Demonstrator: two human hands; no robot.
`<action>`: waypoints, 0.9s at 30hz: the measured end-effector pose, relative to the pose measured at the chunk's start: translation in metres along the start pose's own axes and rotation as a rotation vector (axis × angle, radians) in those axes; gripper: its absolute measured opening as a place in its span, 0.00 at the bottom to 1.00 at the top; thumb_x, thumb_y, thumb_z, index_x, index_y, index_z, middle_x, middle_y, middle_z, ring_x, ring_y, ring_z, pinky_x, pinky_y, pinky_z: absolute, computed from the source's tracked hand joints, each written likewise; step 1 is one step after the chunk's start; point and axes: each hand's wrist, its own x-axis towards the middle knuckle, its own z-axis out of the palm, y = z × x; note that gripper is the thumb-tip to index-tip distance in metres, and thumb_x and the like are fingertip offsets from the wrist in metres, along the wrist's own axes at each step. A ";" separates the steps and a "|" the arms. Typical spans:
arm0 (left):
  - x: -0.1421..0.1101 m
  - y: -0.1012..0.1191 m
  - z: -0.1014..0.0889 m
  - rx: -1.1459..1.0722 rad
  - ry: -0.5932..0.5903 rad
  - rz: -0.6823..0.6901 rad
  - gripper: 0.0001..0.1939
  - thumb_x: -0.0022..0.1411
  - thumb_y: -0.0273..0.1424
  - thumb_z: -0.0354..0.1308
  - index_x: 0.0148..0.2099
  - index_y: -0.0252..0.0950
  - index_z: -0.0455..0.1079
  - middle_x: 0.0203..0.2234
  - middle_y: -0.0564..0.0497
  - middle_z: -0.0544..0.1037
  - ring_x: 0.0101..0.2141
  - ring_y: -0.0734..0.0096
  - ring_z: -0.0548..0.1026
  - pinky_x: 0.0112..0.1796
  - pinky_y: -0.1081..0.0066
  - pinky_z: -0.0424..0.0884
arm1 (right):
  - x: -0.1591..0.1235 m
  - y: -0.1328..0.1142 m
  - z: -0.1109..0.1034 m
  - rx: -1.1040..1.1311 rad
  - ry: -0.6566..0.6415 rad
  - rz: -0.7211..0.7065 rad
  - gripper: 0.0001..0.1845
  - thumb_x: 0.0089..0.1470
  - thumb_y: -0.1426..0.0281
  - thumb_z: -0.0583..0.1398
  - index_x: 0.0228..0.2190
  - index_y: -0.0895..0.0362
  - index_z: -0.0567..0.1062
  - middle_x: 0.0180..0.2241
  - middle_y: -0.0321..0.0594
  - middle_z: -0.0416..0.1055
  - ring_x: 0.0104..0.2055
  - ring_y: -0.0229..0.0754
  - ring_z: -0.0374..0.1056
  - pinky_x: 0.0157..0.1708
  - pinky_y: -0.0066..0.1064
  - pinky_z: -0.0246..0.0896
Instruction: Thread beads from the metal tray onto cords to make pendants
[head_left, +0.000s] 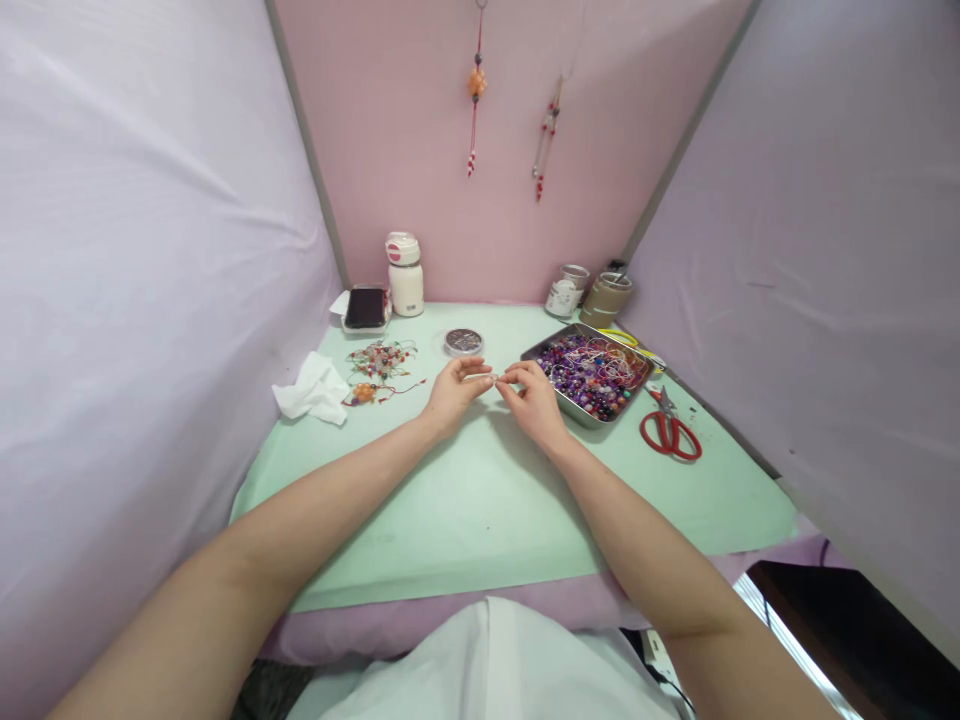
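Observation:
My left hand [459, 390] and my right hand [531, 393] meet above the middle of the green tabletop, fingertips almost touching. Both are pinched around a tiny pale thing [494, 379], too small to name. Right beside my right hand stands a metal tray [592, 419] full of purple, red and dark beads [574, 375], with pale thread [600, 358] lying on top. A small round clear container [464, 343] with dark contents sits just beyond my left hand. Left of that hand lie a heap of strung beads [381, 358] and an orange bead ornament [365, 393] on a cord.
Red-handled scissors [670, 432] lie right of the tray, with a yellow-handled tool [621, 338] behind it. A white bottle [406, 275], a dark-topped box [367, 308] and two jars [567, 291] stand at the back. Crumpled tissue [313, 388] is at left. Beaded strings [477, 84] hang on the pink wall.

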 end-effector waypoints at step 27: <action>-0.001 0.006 0.003 -0.288 0.001 -0.183 0.03 0.51 0.20 0.62 0.31 0.31 0.71 0.28 0.50 0.76 0.34 0.77 0.75 0.50 0.68 0.66 | -0.002 -0.005 0.000 0.039 0.013 -0.013 0.05 0.49 0.69 0.57 0.26 0.55 0.73 0.37 0.43 0.65 0.38 0.42 0.65 0.27 0.30 0.64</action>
